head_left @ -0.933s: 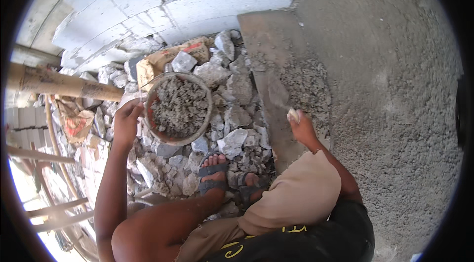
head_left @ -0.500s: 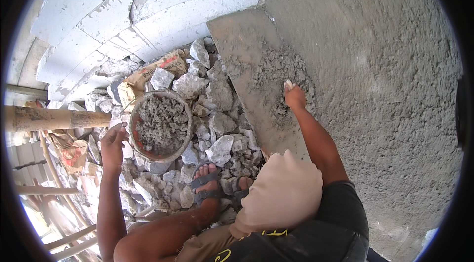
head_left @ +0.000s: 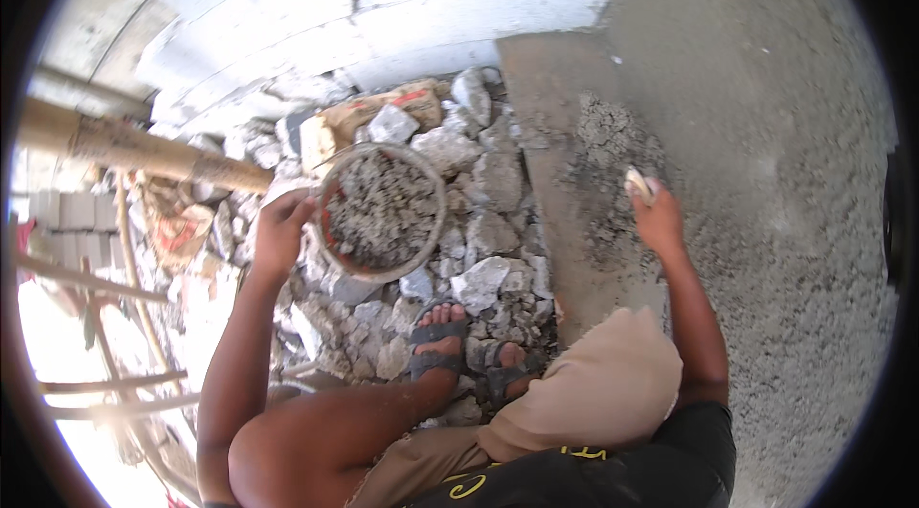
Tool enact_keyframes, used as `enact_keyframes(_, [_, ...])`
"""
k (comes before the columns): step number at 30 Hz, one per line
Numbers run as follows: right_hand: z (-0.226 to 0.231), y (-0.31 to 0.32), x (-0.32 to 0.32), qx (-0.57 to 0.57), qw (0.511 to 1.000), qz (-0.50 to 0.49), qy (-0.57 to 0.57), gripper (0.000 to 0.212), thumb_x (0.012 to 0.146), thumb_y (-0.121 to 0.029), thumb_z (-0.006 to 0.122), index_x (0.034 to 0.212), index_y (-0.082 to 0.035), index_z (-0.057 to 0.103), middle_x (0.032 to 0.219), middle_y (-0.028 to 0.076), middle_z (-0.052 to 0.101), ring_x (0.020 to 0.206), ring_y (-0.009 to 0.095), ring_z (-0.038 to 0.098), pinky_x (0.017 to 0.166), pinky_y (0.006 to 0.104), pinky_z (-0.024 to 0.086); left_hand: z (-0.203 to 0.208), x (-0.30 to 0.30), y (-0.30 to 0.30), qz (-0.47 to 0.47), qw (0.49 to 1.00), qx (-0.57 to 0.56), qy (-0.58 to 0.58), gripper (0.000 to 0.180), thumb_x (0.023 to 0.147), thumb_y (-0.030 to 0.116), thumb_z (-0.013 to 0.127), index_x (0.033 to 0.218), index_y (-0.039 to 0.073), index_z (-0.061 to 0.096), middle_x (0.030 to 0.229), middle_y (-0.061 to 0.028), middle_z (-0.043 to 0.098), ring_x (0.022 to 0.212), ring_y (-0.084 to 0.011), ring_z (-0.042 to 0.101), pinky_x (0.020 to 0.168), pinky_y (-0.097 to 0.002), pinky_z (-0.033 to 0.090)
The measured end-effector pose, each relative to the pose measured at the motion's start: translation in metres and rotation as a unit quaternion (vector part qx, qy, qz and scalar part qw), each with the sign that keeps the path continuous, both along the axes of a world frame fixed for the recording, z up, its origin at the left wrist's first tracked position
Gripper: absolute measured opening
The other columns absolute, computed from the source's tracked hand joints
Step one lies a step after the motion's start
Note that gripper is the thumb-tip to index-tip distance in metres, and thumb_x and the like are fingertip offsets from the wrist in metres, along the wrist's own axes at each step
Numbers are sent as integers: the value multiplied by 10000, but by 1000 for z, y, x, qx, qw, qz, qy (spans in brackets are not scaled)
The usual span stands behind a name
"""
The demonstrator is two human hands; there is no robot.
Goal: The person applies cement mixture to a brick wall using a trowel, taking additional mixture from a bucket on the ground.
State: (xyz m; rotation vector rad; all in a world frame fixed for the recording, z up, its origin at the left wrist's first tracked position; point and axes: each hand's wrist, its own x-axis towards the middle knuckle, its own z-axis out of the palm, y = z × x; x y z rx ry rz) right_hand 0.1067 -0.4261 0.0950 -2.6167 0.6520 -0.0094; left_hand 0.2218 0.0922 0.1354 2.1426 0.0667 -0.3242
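A round bucket (head_left: 442, 211) full of lumpy grey mortar (head_left: 381, 206) stands on broken stones, left of the middle. At its left rim my left hand (head_left: 282, 228) is closed on the bucket's edge or handle; the fingers partly hide which. To the right, my right hand (head_left: 661, 221) wraps round a pale-handled tool (head_left: 641, 185), shaped like a trowel's grip; I cannot make out its blade. That hand is over a loose heap of mortar (head_left: 613, 130) on a flat board (head_left: 536, 87).
Rough grey mortar (head_left: 795, 249) covers the surface at right. Pale blocks (head_left: 431, 24) form a wall at the back. Rubble (head_left: 479, 286) surrounds my sandalled foot (head_left: 440, 340). A thick bamboo pole (head_left: 144, 149) and a torn paper sack (head_left: 383, 108) lie left and behind.
The whole view has shifted, so the scene sits farther right. My left fingers have come up against the bucket's rim, and the pale handle in my right hand has turned.
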Motion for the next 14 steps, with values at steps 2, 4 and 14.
enact_keyframes(2, [31,23,7,43,998,52,4,358,891,-363,586,1018,-29,601,825,236,636,803,408,629,694,481,480,-1,3,-7,-1,1000,9,17,270,918,246,580,1048,29,675,837,-21,653,770,-103,581,681,-263,440])
enact_keyframes(4, [57,52,17,57,989,130,30,333,894,-345,584,1006,-31,601,820,223,642,747,406,625,667,482,476,2,5,-16,-1,1000,13,16,268,919,242,583,1075,47,679,856,-16,660,777,-98,581,696,-258,442])
enact_keyframes(14, [20,210,53,-179,837,514,-56,441,801,-350,684,1167,-138,563,1019,90,660,845,329,656,602,425,519,18,4,-30,101,982,-131,95,187,870,195,637,903,16,680,788,-33,646,738,-101,539,715,-240,410])
